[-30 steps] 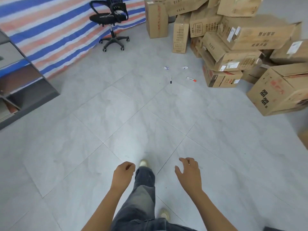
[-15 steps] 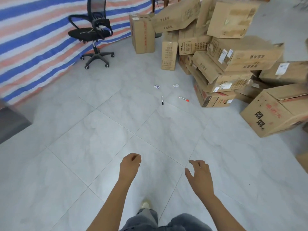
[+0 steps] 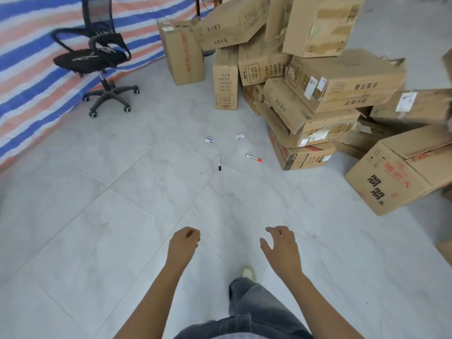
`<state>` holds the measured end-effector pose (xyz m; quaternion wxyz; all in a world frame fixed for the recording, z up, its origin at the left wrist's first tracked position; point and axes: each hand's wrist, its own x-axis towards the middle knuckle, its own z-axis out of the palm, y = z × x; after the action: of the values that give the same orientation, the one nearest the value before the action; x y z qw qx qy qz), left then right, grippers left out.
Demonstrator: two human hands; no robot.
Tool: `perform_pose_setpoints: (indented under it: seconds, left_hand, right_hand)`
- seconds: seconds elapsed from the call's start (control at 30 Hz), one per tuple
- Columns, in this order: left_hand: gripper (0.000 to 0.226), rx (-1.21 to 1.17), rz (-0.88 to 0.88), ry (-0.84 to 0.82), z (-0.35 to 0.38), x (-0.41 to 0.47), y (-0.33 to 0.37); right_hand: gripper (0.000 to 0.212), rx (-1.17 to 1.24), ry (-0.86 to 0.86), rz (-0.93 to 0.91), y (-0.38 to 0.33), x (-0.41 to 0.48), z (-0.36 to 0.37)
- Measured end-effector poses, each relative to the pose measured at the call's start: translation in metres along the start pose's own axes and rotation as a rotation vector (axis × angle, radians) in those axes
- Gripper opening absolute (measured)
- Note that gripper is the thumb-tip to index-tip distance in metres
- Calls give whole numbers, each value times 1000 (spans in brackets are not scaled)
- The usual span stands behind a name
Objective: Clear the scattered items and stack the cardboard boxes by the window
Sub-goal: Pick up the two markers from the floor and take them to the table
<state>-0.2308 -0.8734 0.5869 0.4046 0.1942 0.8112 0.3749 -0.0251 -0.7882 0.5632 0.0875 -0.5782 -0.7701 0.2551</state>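
We hold both bare forearms forward and low over the floor, elbows bent, wrists roughly level with each other. Our left hand [image 3: 184, 242] shows its back to us, the fingers loosely curled under with nothing in them. Our right hand [image 3: 281, 247] is looser, thumb out to the side and fingers bent and slightly apart, also holding and touching nothing. Between the arms a grey denim trouser leg [image 3: 254, 307] ends in a pale shoe [image 3: 247, 273] planted on the tiled floor [image 3: 117, 216], whose large glossy grey squares have faint marbling and thin joints.

Well ahead of the hands lie the scattered items. A slim black marker [image 3: 219, 163] lies on a tile joint, a red-capped marker [image 3: 254, 158] just to its right, and beyond them a small white packet [image 3: 209, 139] and a second packet [image 3: 240, 136]. Close to the right of these is the heap of brown cardboard boxes [image 3: 325, 94], printed, taped and labelled, several tilted and dented. A large box [image 3: 401, 172] sits apart at the right. At the far left a black mesh office chair [image 3: 97, 57] on castors stands against a blue, orange and white striped tarpaulin [image 3: 27, 74]
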Motion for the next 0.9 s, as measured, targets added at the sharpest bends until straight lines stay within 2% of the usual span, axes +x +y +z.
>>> perform_pose_setpoints:
  seconds: [0.17, 0.4, 0.53, 0.73, 0.9]
  left_hand:
    - [18, 123, 31, -28, 51, 41, 53]
    - [15, 97, -88, 29, 76, 100, 94]
    - [16, 86, -98, 28, 92, 148, 126]
    - [16, 7, -134, 5, 122, 251, 197]
    - [15, 41, -71, -67, 143, 331, 274]
  right_hand:
    - [38, 59, 49, -32, 12, 96, -38]
    - [42, -20, -195, -45, 39, 157, -36]
    - [42, -39, -180, 22, 47, 220, -45]
    - [42, -113, -222, 4, 47, 332, -63]
    - [40, -25, -130, 129, 36, 431, -92]
